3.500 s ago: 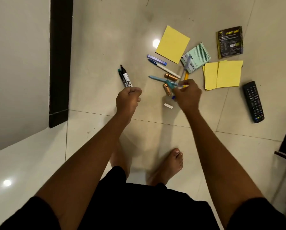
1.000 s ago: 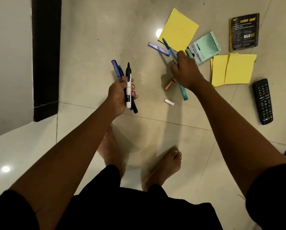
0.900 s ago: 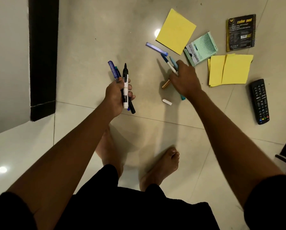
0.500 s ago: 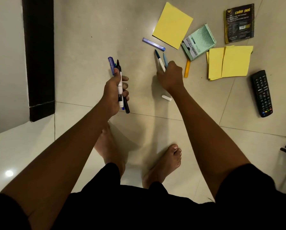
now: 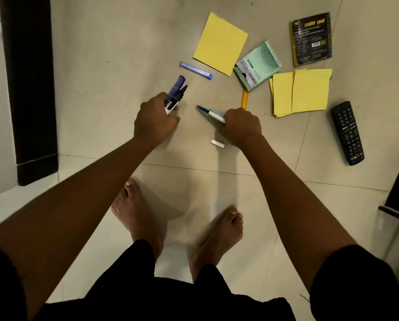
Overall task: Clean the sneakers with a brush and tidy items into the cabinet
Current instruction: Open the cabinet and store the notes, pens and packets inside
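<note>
My left hand grips a bundle of markers, a blue one and a black-tipped white one, pointing up and away. My right hand grips two pens, blue and white, with their tips pointing left toward the markers. On the tiled floor lie a purple pen-shaped case, a yellow pencil-like stick just beyond my right hand, and a small white cap or eraser just below it. No sneakers, brush or cabinet are in sight.
Further right lie a yellow pad, a green box, a black spiral notepad, more yellow sheets and a black remote. A dark door frame stands at left. My bare feet stand below the items.
My right hand picked the pens off the floor and drew back toward me. The copper-coloured batteries are gone from the floor. My left hand has tilted its markers to the right.
</note>
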Available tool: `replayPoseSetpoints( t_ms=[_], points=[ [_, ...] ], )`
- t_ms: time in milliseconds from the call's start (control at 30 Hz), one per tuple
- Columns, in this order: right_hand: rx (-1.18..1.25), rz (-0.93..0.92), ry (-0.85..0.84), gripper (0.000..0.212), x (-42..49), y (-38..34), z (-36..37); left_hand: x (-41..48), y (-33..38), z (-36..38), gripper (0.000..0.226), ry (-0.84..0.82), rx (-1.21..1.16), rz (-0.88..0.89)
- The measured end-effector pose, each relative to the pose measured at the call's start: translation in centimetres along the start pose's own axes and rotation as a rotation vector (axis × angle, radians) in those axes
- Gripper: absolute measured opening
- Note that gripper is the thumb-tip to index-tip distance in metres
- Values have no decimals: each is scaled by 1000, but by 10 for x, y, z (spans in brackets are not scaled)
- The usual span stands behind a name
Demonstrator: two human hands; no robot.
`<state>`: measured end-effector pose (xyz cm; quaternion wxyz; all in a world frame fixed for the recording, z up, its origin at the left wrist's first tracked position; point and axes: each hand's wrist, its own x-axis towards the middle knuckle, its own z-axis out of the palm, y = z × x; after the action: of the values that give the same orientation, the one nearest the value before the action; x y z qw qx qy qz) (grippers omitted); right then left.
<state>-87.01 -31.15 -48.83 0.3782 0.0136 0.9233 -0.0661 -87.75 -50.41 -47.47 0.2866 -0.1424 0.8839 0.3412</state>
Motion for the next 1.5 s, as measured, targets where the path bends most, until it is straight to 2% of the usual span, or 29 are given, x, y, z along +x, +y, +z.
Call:
replayPoseSetpoints(
  t_ms=[67,233,333,500,633,767,833,967,1033,1100,1167,1300,1400,1467,1500],
  points=[
    [39,3,34,35,-1,3,1,14,13,-1,33,7,144,81],
    [289,279,330,37,9,26,-6,49,43,4,38,24,440,226],
    [385,342,332,48,21,28,-11,63,53,16,40,8,541,274],
    [341,360,305,57,34,26,-13,79,53,22,34,19,659,324],
    [357,289,200,51,41,30,-22,82,50,20,30,29,750,374],
    [523,211,53,37,35,35,-27,83,52,12,47,76,726,387],
    [553,163,15,25,23,37,-26,85,56,7,37,46,734,405],
    [346,-76,-26,28,-2,32,-6,85,51,2,27,-5,793,376],
    [154,-165,-52,36,-12,21,9,82,50,3,27,-51,807,382],
    [-69,-194,-31,36,-17,7,22,78,49,4,26,-96,763,375],
    [-188,-181,-8,23,-19,-5,29,76,45,2,25,-111,586,335],
    [-178,-172,-78,21,-22,-18,30,62,37,-4,24,-75,266,269],
    [5,-121,-105,24,-24,-12,24,41,35,-13,26,-50,93,172],
    [330,-13,-72,25,-29,-3,16,23,37,-20,24,-90,-74,53],
    [576,51,-43,23,-37,0,8,10,39,-25,22,-133,-190,-6]
  ],
)
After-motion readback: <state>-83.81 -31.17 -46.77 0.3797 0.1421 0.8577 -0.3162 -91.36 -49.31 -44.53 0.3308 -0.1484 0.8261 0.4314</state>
